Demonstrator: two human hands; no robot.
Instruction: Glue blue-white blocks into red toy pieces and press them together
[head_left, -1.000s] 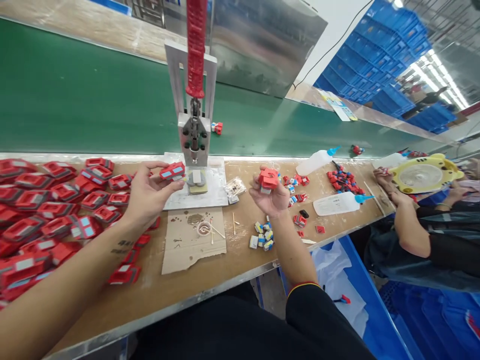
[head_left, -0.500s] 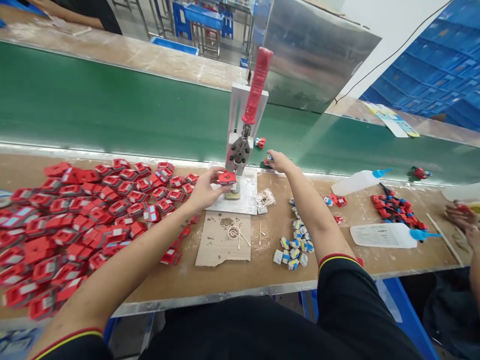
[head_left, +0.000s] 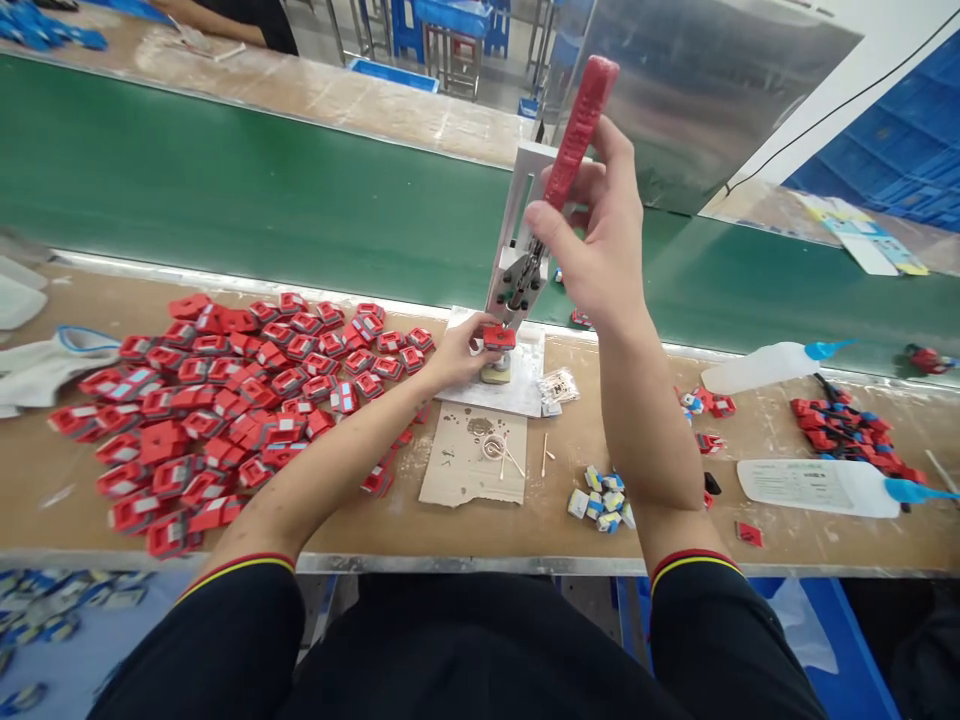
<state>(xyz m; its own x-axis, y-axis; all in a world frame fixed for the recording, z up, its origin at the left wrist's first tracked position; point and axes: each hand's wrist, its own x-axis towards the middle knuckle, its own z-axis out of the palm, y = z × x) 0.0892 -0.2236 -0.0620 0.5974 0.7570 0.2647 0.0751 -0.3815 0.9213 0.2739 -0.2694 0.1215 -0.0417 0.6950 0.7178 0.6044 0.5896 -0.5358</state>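
A green conveyor belt (head_left: 225,190) runs across the upper half of the frame, and a wooden workbench (head_left: 465,530) fills the middle band below it. On the bench's left half lies a wide heap of red toy shells (head_left: 247,400). Just right of centre stands a small hand press (head_left: 517,270) on a white sheet (head_left: 517,385), its red lever (head_left: 581,125) tilted up toward the top of the frame.

The right hand (head_left: 600,240) is wrapped around the lower part of that lever, fingers curled shut on it. The left hand (head_left: 454,355) pinches a single red toy part (head_left: 499,337) between fingertips, holding it on the press base directly under the ram.

To do this pressing well, it seems wise to seat the part flat and square on the base, keep the left fingertips at its outer edge clear of the ram, and pull the lever smoothly rather than jerk it.

Lower centre sits a cardboard scrap (head_left: 476,465), with a cluster of small blue and white blocks (head_left: 604,500) to its right. Two squeeze bottles (head_left: 817,485) lie at the right edge.
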